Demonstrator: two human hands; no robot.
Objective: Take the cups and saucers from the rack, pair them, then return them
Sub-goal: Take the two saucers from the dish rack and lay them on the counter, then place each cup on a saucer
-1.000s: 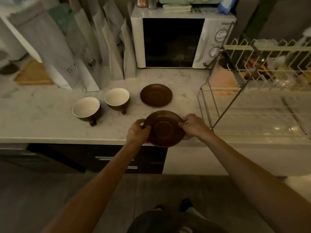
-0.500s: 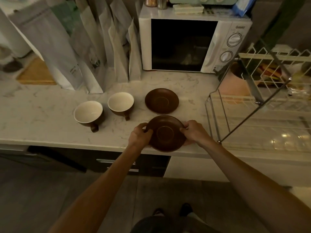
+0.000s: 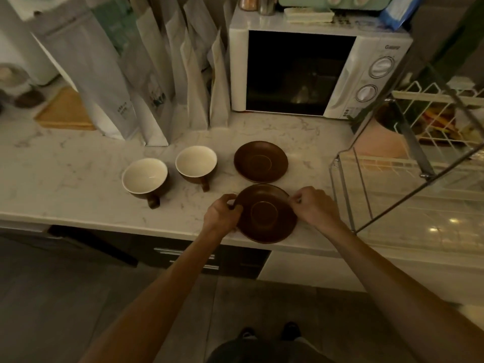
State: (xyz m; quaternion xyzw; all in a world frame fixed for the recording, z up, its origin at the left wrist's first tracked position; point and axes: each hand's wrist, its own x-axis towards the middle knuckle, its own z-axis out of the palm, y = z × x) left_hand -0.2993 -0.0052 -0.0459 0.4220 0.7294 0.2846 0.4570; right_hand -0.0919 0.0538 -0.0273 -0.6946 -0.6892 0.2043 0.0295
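Gripping both hands, brown saucer [image 3: 265,213] shows ring.

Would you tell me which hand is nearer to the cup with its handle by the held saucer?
Left. The left hand grips the near saucer just below-right of that cup; the right hand is across the saucer.

"Galanz" in grey on the white microwave [image 3: 366,74]; print on the paper bags [image 3: 123,111] illegible
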